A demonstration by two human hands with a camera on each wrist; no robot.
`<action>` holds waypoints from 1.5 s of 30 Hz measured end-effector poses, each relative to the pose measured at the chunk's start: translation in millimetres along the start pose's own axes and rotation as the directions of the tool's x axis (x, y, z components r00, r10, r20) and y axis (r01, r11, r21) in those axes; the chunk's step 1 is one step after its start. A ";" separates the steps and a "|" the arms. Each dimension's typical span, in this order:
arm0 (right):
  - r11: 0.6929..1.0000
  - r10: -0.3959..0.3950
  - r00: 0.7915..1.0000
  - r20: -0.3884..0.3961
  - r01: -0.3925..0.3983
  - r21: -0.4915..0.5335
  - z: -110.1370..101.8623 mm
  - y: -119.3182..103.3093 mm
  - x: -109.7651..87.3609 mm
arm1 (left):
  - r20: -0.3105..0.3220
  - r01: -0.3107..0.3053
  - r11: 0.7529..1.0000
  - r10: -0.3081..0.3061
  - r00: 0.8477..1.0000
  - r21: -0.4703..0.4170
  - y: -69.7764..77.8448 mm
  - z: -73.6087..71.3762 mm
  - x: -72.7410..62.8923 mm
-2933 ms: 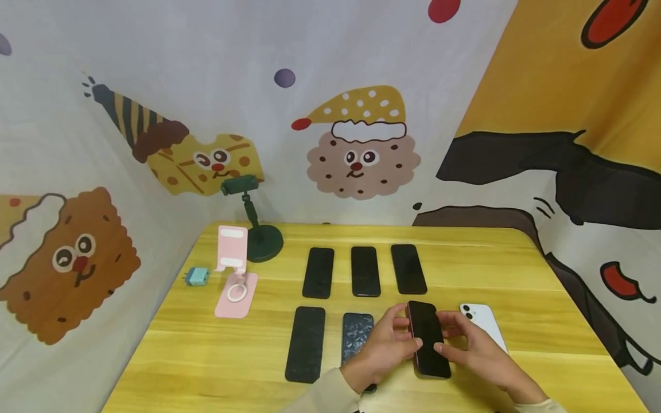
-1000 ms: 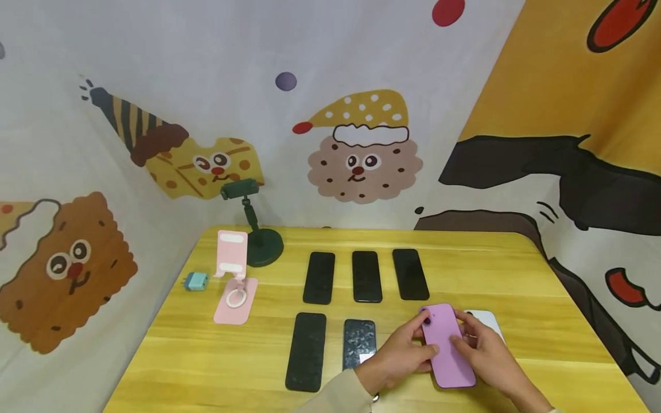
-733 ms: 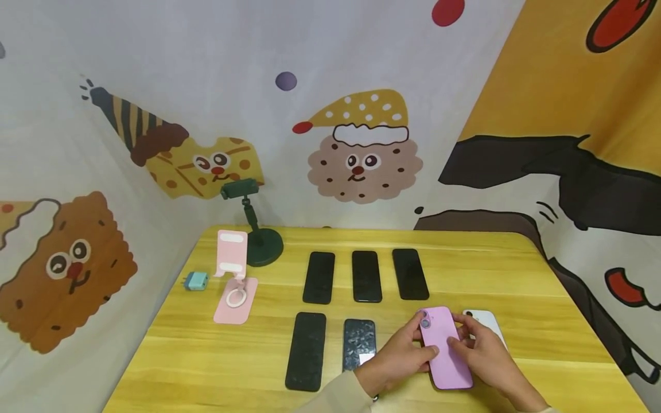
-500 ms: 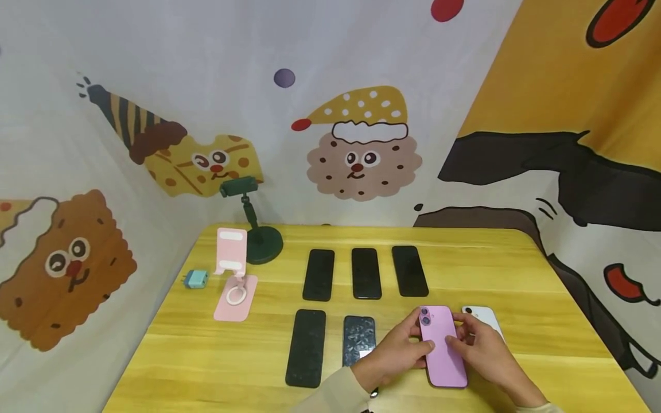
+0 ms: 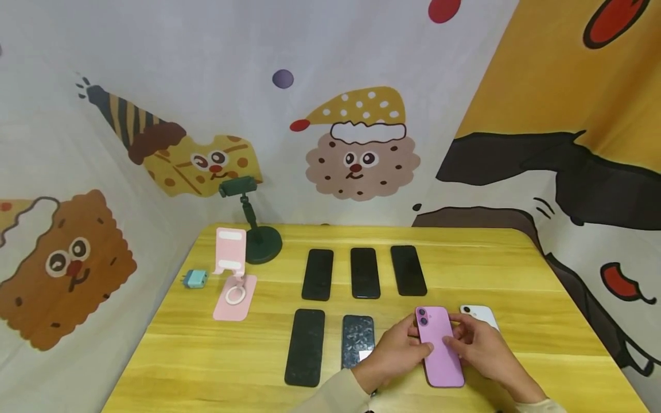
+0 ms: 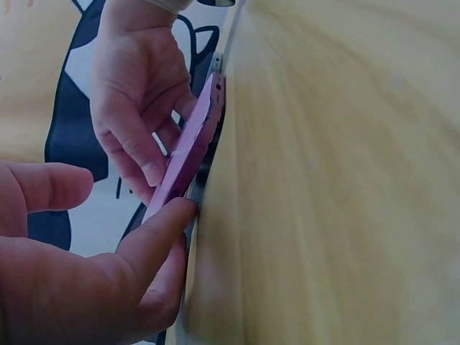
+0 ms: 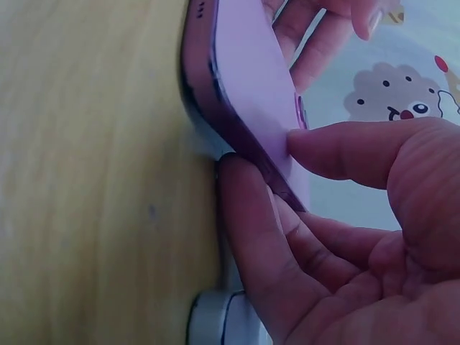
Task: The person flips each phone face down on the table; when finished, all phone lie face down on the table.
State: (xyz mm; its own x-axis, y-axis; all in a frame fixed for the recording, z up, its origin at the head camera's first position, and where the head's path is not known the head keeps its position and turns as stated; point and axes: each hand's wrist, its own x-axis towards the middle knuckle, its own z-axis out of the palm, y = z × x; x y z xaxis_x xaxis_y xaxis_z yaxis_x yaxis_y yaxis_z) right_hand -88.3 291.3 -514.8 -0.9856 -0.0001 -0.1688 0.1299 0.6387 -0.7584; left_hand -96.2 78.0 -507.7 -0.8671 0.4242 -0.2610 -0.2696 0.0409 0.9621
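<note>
A pink smartphone (image 5: 442, 361) lies back up between both hands, its camera lenses at the far left corner. My left hand (image 5: 392, 354) holds its left edge with the fingers; in the left wrist view that thumb stands apart from the back. In the right wrist view, my right hand (image 7: 338, 266) grips the opposite edge, thumb on the back and fingers at the underside. The phone is low over the table (image 5: 206, 367); whether it touches is unclear. A white phone (image 5: 481, 314) lies partly behind the right hand. A dark patterned phone (image 5: 357, 335) is partly covered by my left arm.
Three black phones, left (image 5: 317, 274), middle (image 5: 365, 273) and right (image 5: 408, 271), form a back row. Another black phone (image 5: 304, 347) lies nearer. At left stand a pink phone stand (image 5: 230, 249), a dark green stand (image 5: 263, 244) and a light blue charger (image 5: 197, 279).
The phone showed its black screen about three seconds ago; now its pink back faces up. Over the last second both hands have lowered it and shifted it slightly left, straightening it.
</note>
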 end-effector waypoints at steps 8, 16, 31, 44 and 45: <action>1.000 0.005 1.000 0.015 -0.005 -0.018 1.6 0.8 -1.0 | -0.037 -0.003 1.000 0.003 0.999 0.016 -2.2 -2.7 1.6; 1.000 -0.001 1.000 0.022 0.002 -0.020 1.8 -3.7 0.2 | -0.009 -0.002 1.000 0.002 1.000 -0.029 2.1 -7.9 2.0; 0.997 0.016 0.999 0.032 -0.013 -0.081 2.4 -11.9 -1.4 | 0.030 0.009 0.994 -0.006 1.000 -0.113 -0.2 -9.1 2.4; 0.994 -0.026 1.000 0.003 0.026 -0.108 -2.3 -10.9 -2.1 | 0.109 0.104 0.990 -0.094 0.990 -0.092 6.9 -23.6 0.0; 0.991 -0.029 1.000 -0.002 0.029 -0.131 -3.1 -12.0 -2.1 | 0.113 0.104 0.991 -0.094 0.989 -0.082 9.3 -25.6 -1.3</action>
State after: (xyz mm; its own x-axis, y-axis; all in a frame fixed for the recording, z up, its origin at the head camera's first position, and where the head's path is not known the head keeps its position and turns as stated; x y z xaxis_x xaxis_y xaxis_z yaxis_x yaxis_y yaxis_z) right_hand -88.1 286.1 -503.4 -0.9893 -0.0171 -0.1449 0.0862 0.7334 -0.6743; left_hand -108.3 54.7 -500.5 -0.7851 0.5178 -0.3397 -0.3914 0.0103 0.9202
